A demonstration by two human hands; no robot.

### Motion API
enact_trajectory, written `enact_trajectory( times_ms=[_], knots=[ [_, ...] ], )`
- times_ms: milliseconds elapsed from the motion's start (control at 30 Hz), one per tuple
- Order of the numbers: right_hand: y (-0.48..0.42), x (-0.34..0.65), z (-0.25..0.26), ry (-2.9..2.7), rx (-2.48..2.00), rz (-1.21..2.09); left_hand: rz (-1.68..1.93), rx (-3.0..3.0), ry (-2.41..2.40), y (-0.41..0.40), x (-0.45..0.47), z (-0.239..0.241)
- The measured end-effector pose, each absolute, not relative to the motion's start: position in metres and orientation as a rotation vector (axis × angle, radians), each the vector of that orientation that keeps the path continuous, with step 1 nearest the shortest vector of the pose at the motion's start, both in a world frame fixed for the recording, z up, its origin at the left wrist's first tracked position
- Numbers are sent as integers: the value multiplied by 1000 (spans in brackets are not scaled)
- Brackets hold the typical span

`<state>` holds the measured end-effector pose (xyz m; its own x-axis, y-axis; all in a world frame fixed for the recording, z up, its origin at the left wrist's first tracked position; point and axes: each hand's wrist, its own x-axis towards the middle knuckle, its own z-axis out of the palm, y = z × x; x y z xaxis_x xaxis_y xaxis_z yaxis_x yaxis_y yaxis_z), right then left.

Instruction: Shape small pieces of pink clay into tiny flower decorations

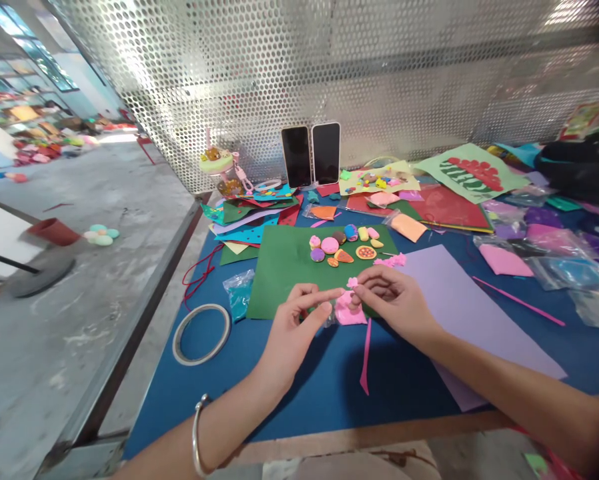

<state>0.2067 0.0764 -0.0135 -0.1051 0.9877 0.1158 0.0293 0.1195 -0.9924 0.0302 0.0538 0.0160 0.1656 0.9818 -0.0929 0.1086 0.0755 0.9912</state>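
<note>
The pink clay (350,311) lies on the blue table (299,393) at the green sheet's (284,273) near edge, just under your fingertips. Your right hand (392,300) pinches a small pink bit (352,283) above it; your left hand (297,323) touches the lump's left side, fingers curled. A pink tool (366,357) lies just below, pointing toward you.

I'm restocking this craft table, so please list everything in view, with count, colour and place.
pink clay lump: one, pink, in a clear bag under both hands
clay bit: one, pink, at the right fingertips
green sheet: one, green, mid-table
clay figures: about ten, mixed colours, on the green sheet
purple sheet: one, lilac, right of the hands
pink tool: one, pink, near edge
tape roll: one, whitish, left
phones: two, black, upright at the back
left hand: pinching the bag
right hand: pinching the clay bit
</note>
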Motion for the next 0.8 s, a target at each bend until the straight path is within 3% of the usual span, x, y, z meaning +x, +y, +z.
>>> enact_trajectory(
  times_ms=[800],
  knots=[
    [71, 207, -15, -1641, -1184, 745, 924, 938, 895, 51, 34, 10]
  ],
)
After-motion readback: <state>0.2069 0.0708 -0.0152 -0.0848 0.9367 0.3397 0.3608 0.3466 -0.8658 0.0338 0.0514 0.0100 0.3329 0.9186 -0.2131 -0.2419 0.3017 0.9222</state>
